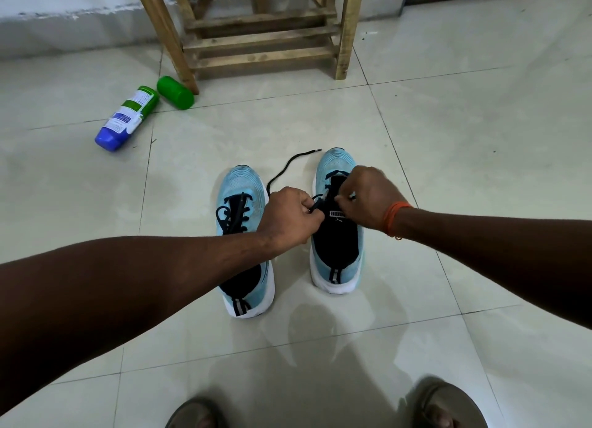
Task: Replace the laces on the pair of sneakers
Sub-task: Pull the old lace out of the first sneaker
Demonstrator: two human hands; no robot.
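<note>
Two light-blue sneakers with black tongues stand side by side on the tiled floor, toes pointing away from me. The left sneaker (241, 190) has a black lace threaded through its eyelets. Over the right sneaker (336, 245), my left hand (290, 216) pinches a black lace (288, 165) whose free end trails between the shoes toward the toes. My right hand (365, 197), with an orange thread on the wrist, pinches at the eyelets near the tongue of the right sneaker, and its fingers hide the lacing there.
A blue-capped white and green bottle (126, 118) and a green container (175, 92) lie on the floor at the far left. A wooden stool (256, 40) stands beyond the shoes against the wall. My sandalled feet (448, 405) show at the bottom edge.
</note>
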